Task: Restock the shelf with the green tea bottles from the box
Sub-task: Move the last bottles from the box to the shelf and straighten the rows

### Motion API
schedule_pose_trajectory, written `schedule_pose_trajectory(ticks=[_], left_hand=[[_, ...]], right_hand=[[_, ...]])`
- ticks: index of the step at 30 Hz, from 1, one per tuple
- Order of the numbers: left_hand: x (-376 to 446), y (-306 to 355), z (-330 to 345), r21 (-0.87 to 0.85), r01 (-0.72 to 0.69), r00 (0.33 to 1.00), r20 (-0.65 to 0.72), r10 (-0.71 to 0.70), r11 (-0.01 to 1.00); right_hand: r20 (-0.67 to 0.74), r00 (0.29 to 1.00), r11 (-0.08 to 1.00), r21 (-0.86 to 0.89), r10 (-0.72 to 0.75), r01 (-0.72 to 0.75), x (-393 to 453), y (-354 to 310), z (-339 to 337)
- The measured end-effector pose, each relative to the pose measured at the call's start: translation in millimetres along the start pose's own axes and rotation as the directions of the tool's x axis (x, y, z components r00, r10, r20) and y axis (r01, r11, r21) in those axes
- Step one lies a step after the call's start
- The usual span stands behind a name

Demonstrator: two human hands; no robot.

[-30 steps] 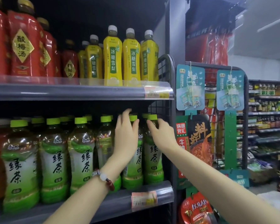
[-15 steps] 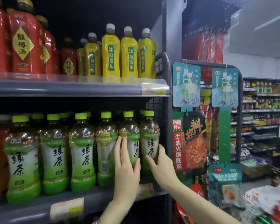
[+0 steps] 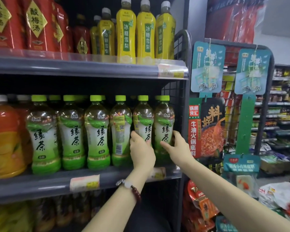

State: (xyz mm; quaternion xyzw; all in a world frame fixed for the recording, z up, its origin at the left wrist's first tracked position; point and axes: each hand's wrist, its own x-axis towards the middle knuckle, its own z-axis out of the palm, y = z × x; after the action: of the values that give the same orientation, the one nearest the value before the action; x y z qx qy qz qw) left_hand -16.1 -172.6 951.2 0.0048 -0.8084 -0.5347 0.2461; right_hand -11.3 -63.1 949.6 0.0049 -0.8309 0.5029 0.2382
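Observation:
A row of green tea bottles with green caps stands on the grey middle shelf (image 3: 40, 185). My left hand (image 3: 141, 152) wraps the lower body of the second bottle from the right (image 3: 143, 121). My right hand (image 3: 177, 148) grips the rightmost bottle (image 3: 164, 121) from its right side, thumb across the front. Both bottles stand upright on the shelf at the row's right end. The box is out of view.
Yellow bottles (image 3: 126, 32) and red bottles (image 3: 38, 25) fill the upper shelf. Orange drink bottles (image 3: 5, 139) stand left of the green tea. A wire side panel (image 3: 179, 101) closes the shelf's right end. Hanging snack displays (image 3: 206, 124) stand right of it.
Both hands came down from the bottle caps to the lower bodies of the two rightmost bottles. The view moved closer and shifted slightly down.

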Motion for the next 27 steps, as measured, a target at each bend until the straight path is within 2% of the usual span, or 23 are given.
schedule_pose_trajectory(ticks=[5,10,12,18,23,27], left_hand=[[5,-6,-7,-0.04,0.022,0.996,0.09,-0.018,0.999],[4,3,2,0.016,0.023,1.0,0.017,-0.023,1.0],[4,4,3,0.053,0.0,1.0,0.005,0.0,0.999],[13,-14,-4,0.105,-0.111,0.99,0.094,0.101,0.988],[6,-20,5,0.155,-0.158,0.987,0.047,0.152,0.975],[-1,-26,10,0.263,-0.216,0.976,0.026,0.217,0.94]], right_hand=[[0.049,0.999,1.0,0.029,0.011,-0.012,0,4,-2],[0.042,0.999,1.0,0.025,0.005,-0.006,0,3,-1],[0.05,0.999,1.0,0.026,-0.001,-0.001,0,3,-3],[0.164,0.986,0.999,0.031,-0.009,0.004,1,8,-10],[0.11,0.992,0.998,0.009,-0.055,0.055,-4,9,-3],[0.04,0.997,0.996,-0.064,-0.066,0.069,-7,13,4]])
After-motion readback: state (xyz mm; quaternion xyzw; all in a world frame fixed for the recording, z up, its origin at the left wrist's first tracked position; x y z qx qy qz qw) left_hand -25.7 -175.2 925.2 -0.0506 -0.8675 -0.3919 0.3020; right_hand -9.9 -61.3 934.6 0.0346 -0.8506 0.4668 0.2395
